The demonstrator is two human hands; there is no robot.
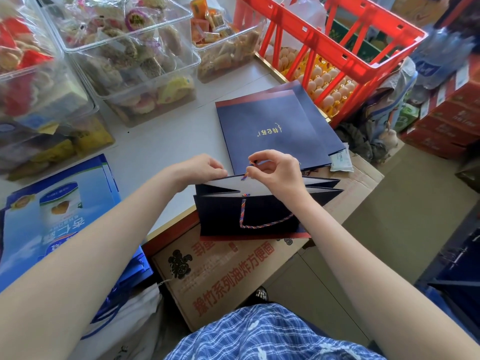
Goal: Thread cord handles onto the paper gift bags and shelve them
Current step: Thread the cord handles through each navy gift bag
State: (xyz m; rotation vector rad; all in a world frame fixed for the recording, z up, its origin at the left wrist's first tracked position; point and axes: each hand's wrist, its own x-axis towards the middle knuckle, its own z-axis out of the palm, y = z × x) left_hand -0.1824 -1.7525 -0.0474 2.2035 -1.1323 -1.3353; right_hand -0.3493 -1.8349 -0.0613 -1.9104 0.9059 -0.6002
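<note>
I note first what I cannot read. The left hand (201, 167) sits at the far rim of the navy gift bag (249, 216) with its fingertips hidden behind the paper edge, so I cannot tell whether it pinches the rim or merely steadies it. The hole through which the cord passes is covered by the right hand (275, 168). The gold lettering on the flat bags (275, 131) is too small for me to make out.

The right hand's thumb and forefinger are pressed together on the free end of the braided cord (262, 224), just above the bag's rim. The cord is a twisted rope of red, blue and orange strands; its other end is already through the near panel, and it hangs in a loose L-shape on the dark face.

The bag is matte paper, pleated at the sides, with a red band at its base. It rests on a printed cardboard box (228, 271), against the edge of the white counter (155, 146). The flat bags lie on the counter just beyond it, beside a red plastic crate (345, 48).
</note>
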